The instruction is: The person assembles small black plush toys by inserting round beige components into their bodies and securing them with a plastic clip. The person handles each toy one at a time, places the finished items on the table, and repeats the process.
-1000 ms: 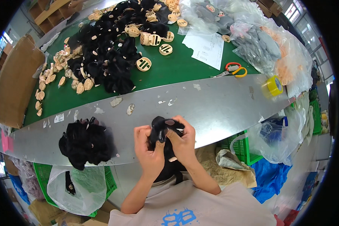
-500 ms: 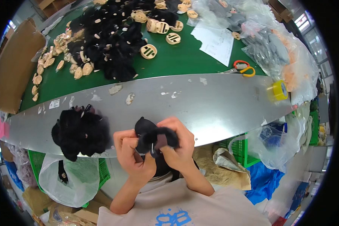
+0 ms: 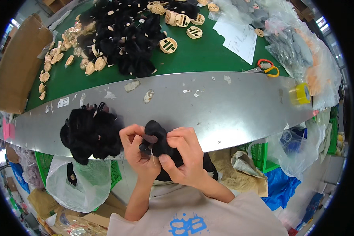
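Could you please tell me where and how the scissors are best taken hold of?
I would grip the scissors by the red handle and orange handle, with the right hand probably coming from the near right side. The blades point left, while the handle loops lie uncovered toward the right, beside the near edge of the green surface.

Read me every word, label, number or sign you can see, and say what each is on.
White paper: printed lines, too small to read.
White sticker on the metal ledge: tiny print, unreadable.
Pale shirt: large blue print, which I won't copy out.
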The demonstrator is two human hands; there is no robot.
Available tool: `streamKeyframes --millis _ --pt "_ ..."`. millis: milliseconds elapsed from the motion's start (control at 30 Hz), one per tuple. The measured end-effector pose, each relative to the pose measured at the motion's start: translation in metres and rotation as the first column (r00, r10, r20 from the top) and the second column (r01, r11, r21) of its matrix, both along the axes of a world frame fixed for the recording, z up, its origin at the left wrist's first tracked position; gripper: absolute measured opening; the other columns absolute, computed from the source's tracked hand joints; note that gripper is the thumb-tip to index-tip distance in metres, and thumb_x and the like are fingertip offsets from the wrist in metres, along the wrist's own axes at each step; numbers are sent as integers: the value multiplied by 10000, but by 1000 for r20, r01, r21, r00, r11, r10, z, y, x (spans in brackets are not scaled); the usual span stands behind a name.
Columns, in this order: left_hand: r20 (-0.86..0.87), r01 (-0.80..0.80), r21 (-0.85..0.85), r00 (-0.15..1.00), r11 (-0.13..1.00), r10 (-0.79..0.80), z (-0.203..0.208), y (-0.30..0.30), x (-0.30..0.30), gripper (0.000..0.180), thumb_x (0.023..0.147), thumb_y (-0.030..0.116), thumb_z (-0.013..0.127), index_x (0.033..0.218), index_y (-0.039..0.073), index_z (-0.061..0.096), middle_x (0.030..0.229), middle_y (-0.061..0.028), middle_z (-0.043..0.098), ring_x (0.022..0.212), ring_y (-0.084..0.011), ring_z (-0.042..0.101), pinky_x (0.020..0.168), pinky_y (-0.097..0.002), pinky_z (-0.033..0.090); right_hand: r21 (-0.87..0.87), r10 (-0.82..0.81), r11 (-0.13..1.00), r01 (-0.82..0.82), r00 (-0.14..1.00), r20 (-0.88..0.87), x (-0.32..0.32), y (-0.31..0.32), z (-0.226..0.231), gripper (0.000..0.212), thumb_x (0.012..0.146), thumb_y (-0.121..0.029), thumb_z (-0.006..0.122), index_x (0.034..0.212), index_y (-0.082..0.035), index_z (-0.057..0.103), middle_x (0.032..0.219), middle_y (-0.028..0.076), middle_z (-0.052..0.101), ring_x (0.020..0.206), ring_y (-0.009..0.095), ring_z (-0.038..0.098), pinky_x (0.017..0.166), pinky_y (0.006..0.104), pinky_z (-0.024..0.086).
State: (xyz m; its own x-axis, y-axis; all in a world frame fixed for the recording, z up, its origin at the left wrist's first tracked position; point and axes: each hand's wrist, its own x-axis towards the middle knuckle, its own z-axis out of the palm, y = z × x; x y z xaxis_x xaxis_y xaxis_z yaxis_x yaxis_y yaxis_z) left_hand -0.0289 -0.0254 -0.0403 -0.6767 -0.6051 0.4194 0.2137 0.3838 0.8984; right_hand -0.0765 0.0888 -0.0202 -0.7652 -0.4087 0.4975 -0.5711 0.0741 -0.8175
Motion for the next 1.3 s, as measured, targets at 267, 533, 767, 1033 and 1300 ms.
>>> streamKeyframes --millis 267,533,767,1033,1300 --pt "-158 316 399 948 861 -275 31 -8 16 418 837 126 725 1118 10 438 1154 -188 565 1013 -246 611 901 -356 499 -6 220 975 -222 968 -119 -22 10 11 245 619 -99 740 833 -42 634 979 93 580 883 305 522 795 434 440" --pt "-233 196 -43 951 980 -201 12 -9 14 452 827 183 774 1081 16 440 1186 -298 586 1063 -351 636 915 -419 515 -41 240 968 -248 959 -149 -1 6 12 227 617 -154 739 796 -63 632 953 89 572 843 296 530 742 422 436" --pt "-177 72 -175 979 982 -104 20 -11 14 363 886 259 696 1111 -4 586 1079 -283 659 885 -309 668 756 -353 537 -150 182 967 -205 971 -154 1 23 -1 278 810 -269 727 945 -29 690 1025 128 614 920 261 566 846 424 469" --pt "-43 113 -430 988 896 -145 35 -11 24 367 677 165 777 1037 134 714 975 -19 599 839 -222 513 688 -335 408 -306 569 811 -498 552 610 -23 16 23 546 829 -283 735 1276 -29 551 1116 98 629 991 182 609 866 298 485" --pt "-59 65 -475 993 878 -106 25 -4 38 356 704 159 792 1033 96 671 955 -26 611 853 -238 531 708 -360 429 -492 583 727 -478 53 810 -18 20 24 660 740 -257 850 1267 11 556 1095 58 625 932 111 591 817 245 486"
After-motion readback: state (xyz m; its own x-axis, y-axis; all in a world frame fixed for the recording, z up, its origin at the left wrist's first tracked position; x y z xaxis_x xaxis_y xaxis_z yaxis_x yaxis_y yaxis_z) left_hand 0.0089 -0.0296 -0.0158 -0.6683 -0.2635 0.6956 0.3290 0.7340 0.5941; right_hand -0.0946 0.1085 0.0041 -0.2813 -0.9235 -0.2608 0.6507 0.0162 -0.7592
